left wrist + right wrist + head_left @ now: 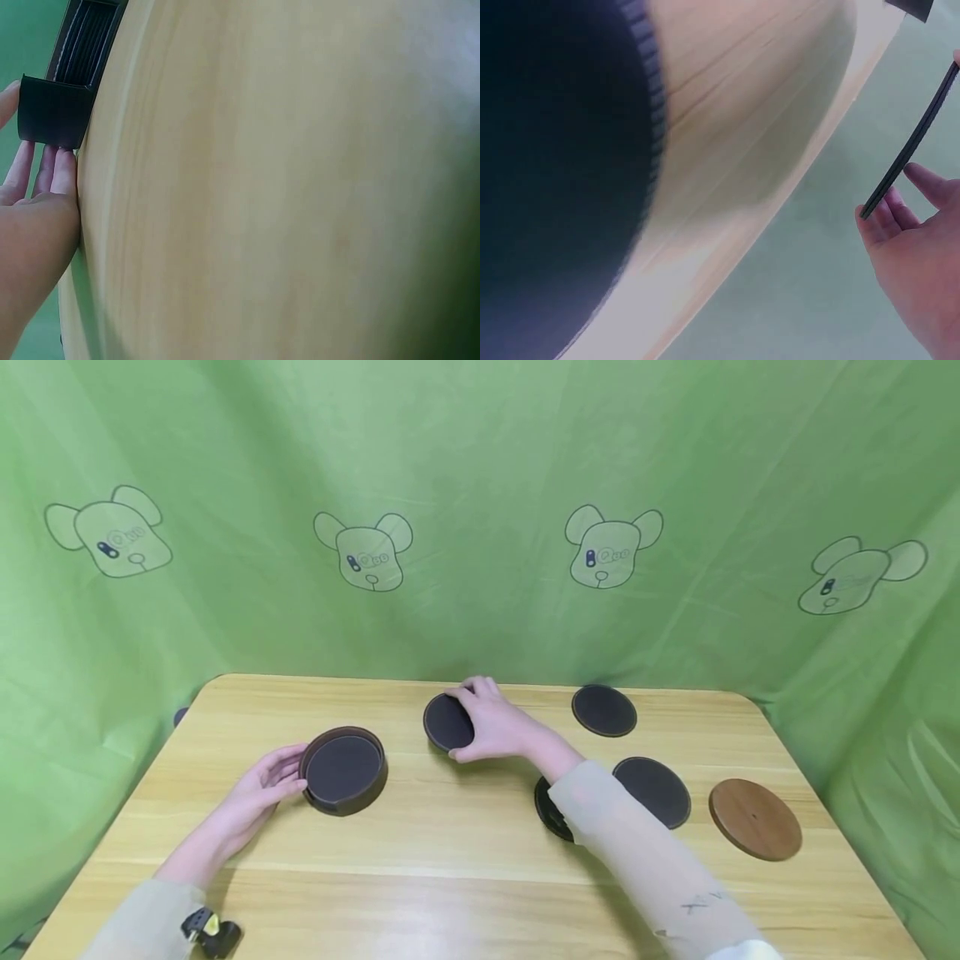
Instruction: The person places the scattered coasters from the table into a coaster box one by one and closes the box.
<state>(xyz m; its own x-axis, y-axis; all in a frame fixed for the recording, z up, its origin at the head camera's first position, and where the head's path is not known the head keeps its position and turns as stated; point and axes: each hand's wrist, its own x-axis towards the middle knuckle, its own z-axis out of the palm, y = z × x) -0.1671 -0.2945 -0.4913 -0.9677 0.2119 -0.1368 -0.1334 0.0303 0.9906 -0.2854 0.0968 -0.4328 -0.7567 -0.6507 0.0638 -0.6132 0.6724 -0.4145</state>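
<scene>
A round dark coaster holder (342,807) stands on the table's left part, with dark coasters (344,768) inside it. Through its side slot the left wrist view shows several stacked coaster edges (84,43). My left hand (258,793) grips the holder's left side, thumb nearer me and fingers farther back. My right hand (491,724) pinches a round black coaster (447,723) by its rim, tilted above the table. Edge-on in the right wrist view, the held coaster (911,142) shows a line along its thickness; whether it is one piece or two I cannot tell.
Black coasters lie at the back right (604,710) and mid right (652,791); another (551,810) is partly under my right sleeve. A brown wooden disc (755,819) lies far right. Green curtain (480,610) hangs behind the wooden table (420,893).
</scene>
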